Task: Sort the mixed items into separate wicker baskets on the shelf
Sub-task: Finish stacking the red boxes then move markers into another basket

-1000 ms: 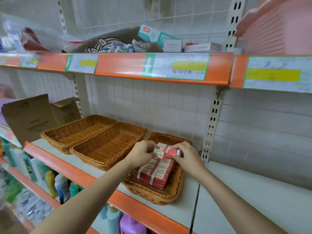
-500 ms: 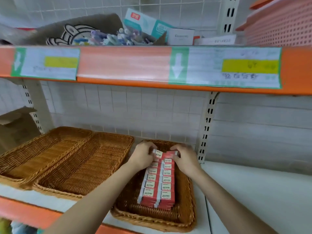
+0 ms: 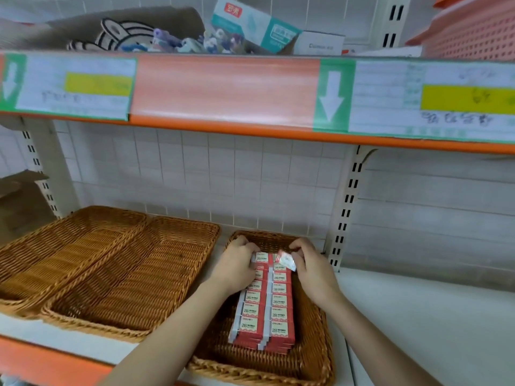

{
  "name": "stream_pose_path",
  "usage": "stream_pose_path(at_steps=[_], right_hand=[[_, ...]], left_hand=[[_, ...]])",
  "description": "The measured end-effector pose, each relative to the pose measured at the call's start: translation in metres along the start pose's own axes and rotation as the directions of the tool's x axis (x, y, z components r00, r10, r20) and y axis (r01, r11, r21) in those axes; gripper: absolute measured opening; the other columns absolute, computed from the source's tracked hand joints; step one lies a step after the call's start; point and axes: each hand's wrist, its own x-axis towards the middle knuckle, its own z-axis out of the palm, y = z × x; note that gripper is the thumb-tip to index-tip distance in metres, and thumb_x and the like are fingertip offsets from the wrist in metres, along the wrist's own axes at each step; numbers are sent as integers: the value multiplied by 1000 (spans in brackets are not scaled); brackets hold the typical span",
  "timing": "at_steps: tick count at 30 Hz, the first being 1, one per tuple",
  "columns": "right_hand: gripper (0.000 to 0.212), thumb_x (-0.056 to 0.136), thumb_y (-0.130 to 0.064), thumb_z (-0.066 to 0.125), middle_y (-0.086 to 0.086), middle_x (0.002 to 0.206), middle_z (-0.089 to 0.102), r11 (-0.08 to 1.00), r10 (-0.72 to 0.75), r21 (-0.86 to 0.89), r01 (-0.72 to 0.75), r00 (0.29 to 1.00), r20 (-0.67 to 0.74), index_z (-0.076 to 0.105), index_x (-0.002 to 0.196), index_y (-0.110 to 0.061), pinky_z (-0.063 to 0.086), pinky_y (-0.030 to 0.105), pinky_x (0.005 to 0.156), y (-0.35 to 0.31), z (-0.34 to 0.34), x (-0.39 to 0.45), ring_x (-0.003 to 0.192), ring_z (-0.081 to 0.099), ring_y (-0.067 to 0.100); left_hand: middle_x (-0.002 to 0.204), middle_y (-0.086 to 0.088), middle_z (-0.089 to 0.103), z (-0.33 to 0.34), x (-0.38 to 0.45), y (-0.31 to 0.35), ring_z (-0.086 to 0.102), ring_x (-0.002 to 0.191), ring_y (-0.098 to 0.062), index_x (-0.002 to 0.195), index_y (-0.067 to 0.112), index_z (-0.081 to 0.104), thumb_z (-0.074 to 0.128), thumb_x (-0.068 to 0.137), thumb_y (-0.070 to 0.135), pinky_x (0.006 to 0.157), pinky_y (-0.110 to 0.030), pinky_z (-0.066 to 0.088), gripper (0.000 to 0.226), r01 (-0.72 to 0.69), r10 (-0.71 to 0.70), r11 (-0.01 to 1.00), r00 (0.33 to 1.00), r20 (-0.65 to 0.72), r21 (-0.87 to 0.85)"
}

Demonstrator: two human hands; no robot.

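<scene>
Two rows of small red and white boxes (image 3: 264, 310) marked 2B lie stacked in the right wicker basket (image 3: 315, 355) on the shelf. My left hand (image 3: 237, 268) curls over the far end of the left row and holds the box there. My right hand (image 3: 309, 268) pinches a tilted red and white box (image 3: 287, 260) at the far end of the right row. Two more wicker baskets, the middle basket (image 3: 133, 280) and the left basket (image 3: 55, 246), hold nothing that I can see.
The upper shelf with an orange edge (image 3: 223, 90) and price labels hangs close above. On it lie mixed items: a dark bag with a rabbit print (image 3: 125, 32), small packets, teal and white boxes (image 3: 250, 23). A pink plastic basket (image 3: 473, 32) stands top right. A bare white shelf (image 3: 432, 330) lies to the right.
The view has moved closer and turned to face the shelf. Both hands stay at the far end of the box rows; the right hand's box is now tilted up.
</scene>
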Motion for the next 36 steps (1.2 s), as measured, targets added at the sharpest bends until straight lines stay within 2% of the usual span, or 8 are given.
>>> stream_pose_path(at_steps=[3,10,16,19,25,28,32,36], right_hand=[[19,101,-19,45,-8,90,55,999,-36,-12,35,999,-17,62,101,-11,39,13,67,1,1,0,83,54,9],[23,99,-17,46,2,118,50,998,49,-25,-49,998,27,64,114,-10,47,35,93,4,6,1,105,52,14],[24,99,-11,42,4,121,47,1000,-6,-3,6,998,67,60,115,-11,42,9,67,-3,-3,-2,99,45,7],[25,98,-16,49,0,116,43,997,-78,-4,79,986,145,62,119,-16,38,5,65,-7,-6,-2,99,43,6],[27,93,-20,58,0,132,36,976,-112,-148,157,955,276,63,120,-24,46,26,94,-7,-8,4,120,36,14],[28,91,-26,58,-1,128,44,951,-113,-237,199,937,331,60,120,-24,39,34,100,-8,-12,10,124,32,18],[30,93,-40,55,-3,119,52,943,-93,-284,175,955,281,59,117,-23,38,30,94,-8,-16,18,117,41,17],[30,96,-35,52,1,118,48,962,-39,-251,108,963,266,59,121,-18,46,28,84,-12,-11,24,106,50,15]], left_hand=[[128,-2,47,-1,0,-1,46,119,-19,129,16,55,58,88,13,100,-28,42,42,17,-17,1000,1000,0,-10],[125,0,48,0,-1,-1,47,117,-16,125,19,55,60,88,17,96,-26,43,37,26,-26,1000,1000,-3,-14],[128,-2,47,-1,-2,-2,44,121,-17,128,16,55,58,89,16,98,-25,39,40,35,-35,999,999,-3,-4],[127,-2,47,-1,-2,-1,45,120,-17,127,15,55,58,88,15,98,-25,39,39,37,-37,999,999,-2,1],[130,-2,46,-2,-2,0,45,122,-19,130,16,54,60,89,19,100,-27,40,41,40,-40,999,999,5,0],[128,-2,47,-1,-1,-1,45,121,-19,128,16,56,60,90,16,100,-27,40,39,43,-43,999,999,0,-11],[131,-6,45,-3,6,0,44,124,-22,127,13,57,55,91,9,100,-27,39,37,46,-47,998,999,-9,-48],[135,-9,44,-6,15,-3,42,126,-24,129,13,56,52,93,8,103,-30,39,36,50,-50,998,999,4,-23]])
